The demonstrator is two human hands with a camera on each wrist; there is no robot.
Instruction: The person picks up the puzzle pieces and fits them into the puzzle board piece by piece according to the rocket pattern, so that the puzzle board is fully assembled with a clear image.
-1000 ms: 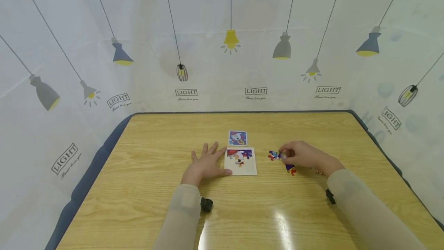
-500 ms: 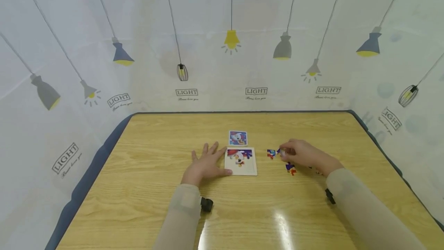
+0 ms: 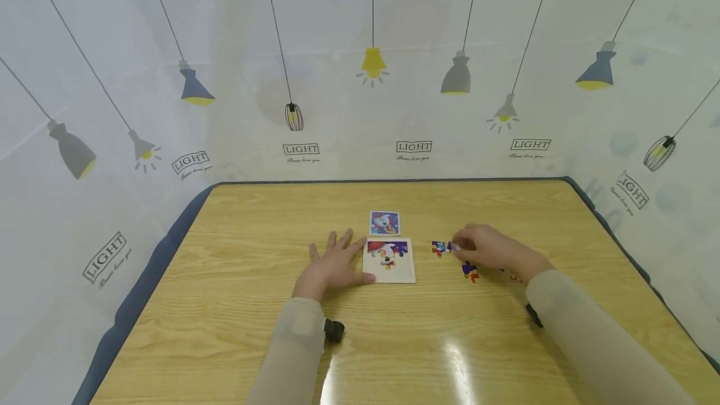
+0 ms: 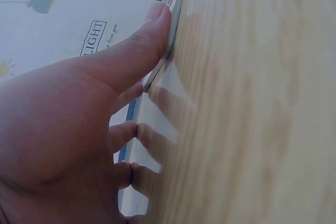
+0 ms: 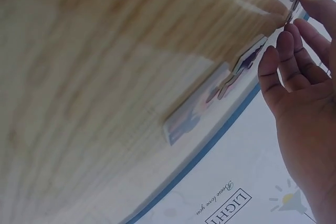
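A square puzzle board (image 3: 394,272), partly filled along its top with a white dog's face and a red hat, lies flat on the table. My left hand (image 3: 333,269) rests beside it with fingers spread; thumb and index finger touch its left edge. In the left wrist view the thumb (image 4: 149,32) lies along the board's rim. To the right, the right hand (image 3: 488,249) pinches a small purple jigsaw piece between thumb and fingertips, which mostly hide it. Close against it lies a blue-and-red jigsaw piece (image 3: 439,248). A purple-and-orange piece (image 3: 469,272) lies just below that hand.
A small picture card (image 3: 385,223) of the dog lies above the board. More pieces (image 3: 514,276) sit partly hidden under the right wrist. The wooden table (image 3: 236,305) has a dark blue edge (image 3: 360,180), backed by a lamp-print curtain (image 3: 332,99).
The right hand's fingertips have shifted slightly with the purple piece. A small gap between it and the blue-and-red piece half a second ago has closed. The left hand stays in place.
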